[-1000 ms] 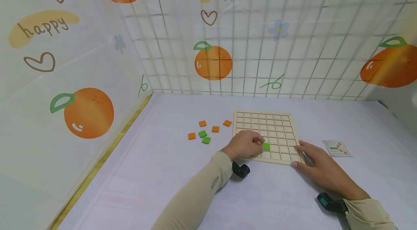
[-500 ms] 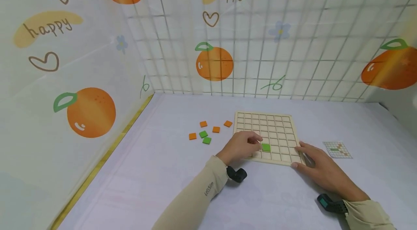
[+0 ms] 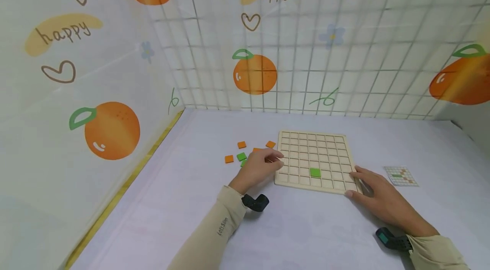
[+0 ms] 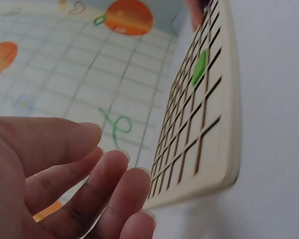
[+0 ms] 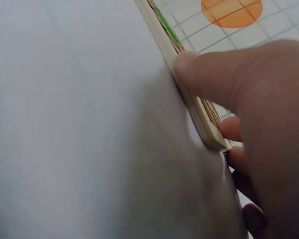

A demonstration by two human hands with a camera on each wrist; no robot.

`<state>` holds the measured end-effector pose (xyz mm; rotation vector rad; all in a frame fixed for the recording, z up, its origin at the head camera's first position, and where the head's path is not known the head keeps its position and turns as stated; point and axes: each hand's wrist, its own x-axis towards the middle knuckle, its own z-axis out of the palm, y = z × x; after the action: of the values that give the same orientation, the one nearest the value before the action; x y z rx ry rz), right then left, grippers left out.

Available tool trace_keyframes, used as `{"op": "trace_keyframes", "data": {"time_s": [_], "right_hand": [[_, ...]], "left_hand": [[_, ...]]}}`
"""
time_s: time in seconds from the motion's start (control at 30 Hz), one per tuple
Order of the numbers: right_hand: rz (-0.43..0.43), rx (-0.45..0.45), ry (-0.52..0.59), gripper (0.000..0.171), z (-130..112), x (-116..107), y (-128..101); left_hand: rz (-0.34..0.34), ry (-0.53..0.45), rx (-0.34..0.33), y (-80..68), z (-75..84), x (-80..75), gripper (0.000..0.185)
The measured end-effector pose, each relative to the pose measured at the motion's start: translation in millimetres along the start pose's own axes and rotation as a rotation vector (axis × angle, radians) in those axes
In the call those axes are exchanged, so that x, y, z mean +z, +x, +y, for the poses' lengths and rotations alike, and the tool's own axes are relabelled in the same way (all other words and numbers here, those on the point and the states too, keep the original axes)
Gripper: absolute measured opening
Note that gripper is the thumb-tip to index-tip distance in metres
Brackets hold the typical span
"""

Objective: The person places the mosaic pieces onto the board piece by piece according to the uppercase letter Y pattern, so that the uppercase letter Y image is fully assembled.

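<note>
A pale wooden grid board [image 3: 332, 157] lies on the table, with one green square tile [image 3: 315, 172] in a cell near its front. My right hand [image 3: 384, 202] holds the board's front right corner, thumb on the front edge and fingers along the right side. Just off the board's left edge hovers my left hand [image 3: 255, 170]; its fingers are loosely bent and nothing is between them in the left wrist view. Beneath and beyond it are loose tiles: a green tile [image 3: 241, 157], another green one partly hidden, and several orange tiles [image 3: 229, 159].
A small printed card [image 3: 401, 176] with a coloured grid pattern lies right of the board. White cloth walls with orange prints [image 3: 255, 74] rise behind and at the left. A yellow strip [image 3: 126, 185] runs along the table's left edge.
My left hand has come away from the green tile on the board and moved left towards the loose tiles. The right hand stays at the board's corner.
</note>
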<state>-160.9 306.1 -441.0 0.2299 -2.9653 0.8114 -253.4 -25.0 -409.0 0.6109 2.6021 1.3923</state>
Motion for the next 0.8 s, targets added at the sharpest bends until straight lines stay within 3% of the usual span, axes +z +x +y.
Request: {"op": "trace_keyframes", "data": {"time_s": [0.4,0.8], "right_hand": [[-0.006,0.016,0.001,0.080,-0.5,-0.4,-0.3],[-0.015,0.051,-0.013,0.083,-1.5,1.0,0.7]], "left_hand": [[0.062,-0.143,-0.080,-6.4,-21.5,-38.0,0.021],[0.146,-0.183,-0.110,-12.1,-41.9,-55.5,0.031]]}}
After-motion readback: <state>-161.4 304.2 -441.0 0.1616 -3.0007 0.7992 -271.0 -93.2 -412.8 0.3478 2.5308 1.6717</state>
